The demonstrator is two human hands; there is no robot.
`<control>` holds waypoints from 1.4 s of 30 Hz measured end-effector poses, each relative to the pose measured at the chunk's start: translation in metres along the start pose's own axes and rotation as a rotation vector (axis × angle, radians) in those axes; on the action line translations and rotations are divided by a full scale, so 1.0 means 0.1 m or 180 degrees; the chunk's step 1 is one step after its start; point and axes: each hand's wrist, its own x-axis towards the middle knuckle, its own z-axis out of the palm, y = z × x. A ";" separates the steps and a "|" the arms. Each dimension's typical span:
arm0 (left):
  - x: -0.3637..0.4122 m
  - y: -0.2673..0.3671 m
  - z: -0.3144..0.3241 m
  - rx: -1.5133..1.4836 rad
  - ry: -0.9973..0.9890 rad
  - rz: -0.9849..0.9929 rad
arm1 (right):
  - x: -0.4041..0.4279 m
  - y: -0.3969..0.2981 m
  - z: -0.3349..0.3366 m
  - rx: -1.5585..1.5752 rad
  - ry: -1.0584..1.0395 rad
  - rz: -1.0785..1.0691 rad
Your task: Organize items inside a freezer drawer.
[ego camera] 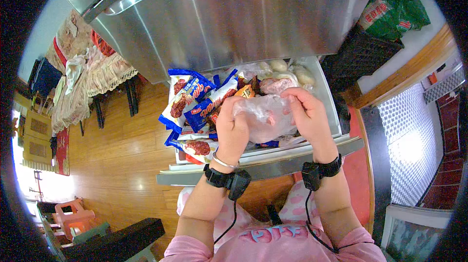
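Both of my hands grip the top of a clear plastic bag [268, 123] with something pinkish inside, held over a pulled-out freezer drawer [331, 101]. My left hand [232, 127] pinches its left edge, and my right hand [309, 114] pinches the right. Blue and white ice cream wrappers [182, 105] heap up in the drawer's left half, some jutting past its side. An orange wrapper [245, 91] lies behind my left hand. Toward the back right are a bag of frozen meat [278, 82] and pale round items in plastic [301, 74].
The stainless steel refrigerator door [234, 17] rises behind the drawer. A dark crate [365, 52] with a green bag [396, 10] on it stands at the right, near a doorway. Cloth-covered furniture [106, 72] and an orange stool [73, 214] are at the left.
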 end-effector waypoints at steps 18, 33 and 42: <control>-0.06 0.15 0.11 -0.0566 -0.1039 -0.0368 | -0.06 0.04 0.21 0.0479 -0.0371 0.0375; 0.11 0.04 -0.06 -0.0260 -0.1127 -0.1226 | 0.10 0.21 -0.03 0.0242 -0.0508 0.0858; 0.11 0.05 -0.01 -0.1260 -0.0482 -0.0447 | 0.15 0.25 -0.17 0.0599 0.0774 -0.0301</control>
